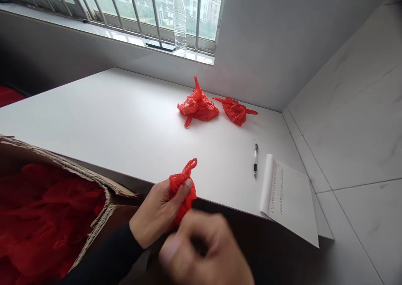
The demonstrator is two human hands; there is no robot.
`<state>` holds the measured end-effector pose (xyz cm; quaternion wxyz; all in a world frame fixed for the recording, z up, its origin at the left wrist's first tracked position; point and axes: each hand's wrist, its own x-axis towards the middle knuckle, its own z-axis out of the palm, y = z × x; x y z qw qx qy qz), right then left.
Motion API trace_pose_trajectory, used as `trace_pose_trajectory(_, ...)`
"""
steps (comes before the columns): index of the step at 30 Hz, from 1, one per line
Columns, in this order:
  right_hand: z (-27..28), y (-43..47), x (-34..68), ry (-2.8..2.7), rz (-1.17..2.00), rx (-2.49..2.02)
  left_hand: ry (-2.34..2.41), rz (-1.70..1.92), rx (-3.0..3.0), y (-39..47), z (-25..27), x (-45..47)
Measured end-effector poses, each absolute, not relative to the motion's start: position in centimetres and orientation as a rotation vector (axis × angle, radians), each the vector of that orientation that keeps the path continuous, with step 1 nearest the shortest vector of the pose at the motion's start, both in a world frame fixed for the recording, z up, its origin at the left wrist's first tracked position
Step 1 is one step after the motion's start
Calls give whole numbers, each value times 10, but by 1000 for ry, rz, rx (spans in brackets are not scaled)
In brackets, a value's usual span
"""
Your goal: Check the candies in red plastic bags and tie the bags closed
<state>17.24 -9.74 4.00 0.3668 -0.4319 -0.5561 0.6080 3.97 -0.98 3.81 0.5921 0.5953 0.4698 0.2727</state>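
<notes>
"Any writing you can read?"

"Rows of characters on the paper point(293, 205), too small to make out."

"How are the hands posed?"

"The left grip point(160, 211) is closed on a red bag point(190, 198), thumb pressed over it, at the near edge of the surface point(94, 121). The right grip point(209, 251) is curled and blurred; I can't tell whether it holds anything."

"Open room?"

"Plenty of bare surface leftward. Two tied bags point(201, 109) sit toward the wall point(260, 55), a pen point(255, 161) lies right, and an open box point(121, 218) flanks the left forearm."
</notes>
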Motion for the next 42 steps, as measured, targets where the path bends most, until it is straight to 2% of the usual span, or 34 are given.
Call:
trace_pose_trajectory(4, 35, -49, 204, -1211, 1086, -1421, 969, 646, 1469, -18, 38, 41)
trace_pose_trajectory(8, 29, -41, 218, -1269, 1270, -1356, 856, 590, 1506, -30, 40, 42)
trace_pose_trajectory(14, 32, -64, 225, -1237, 1160, -1409, 942, 656, 1308, -31, 36, 49)
trace_pose_trajectory(20, 37, -76, 226, -1400, 1353, -1345, 885, 688, 1167, -26, 36, 47)
trace_pose_trajectory(26, 20, -55, 223, -1395, 1057, -1346, 872, 584, 1410, -27, 49, 41)
trace_pose_trajectory(30, 14, -41, 224, -1484, 1361, -1233, 810, 542, 1703, -27, 53, 38)
trace_pose_trajectory(37, 12, -40, 236, -1381, 1656, -1156, 999, 601, 2125, -19, 41, 32)
trace_pose_trajectory(42, 10, -41, 238, -1406, 1965, -1012, 975, 695, 2210, -20, 38, 36)
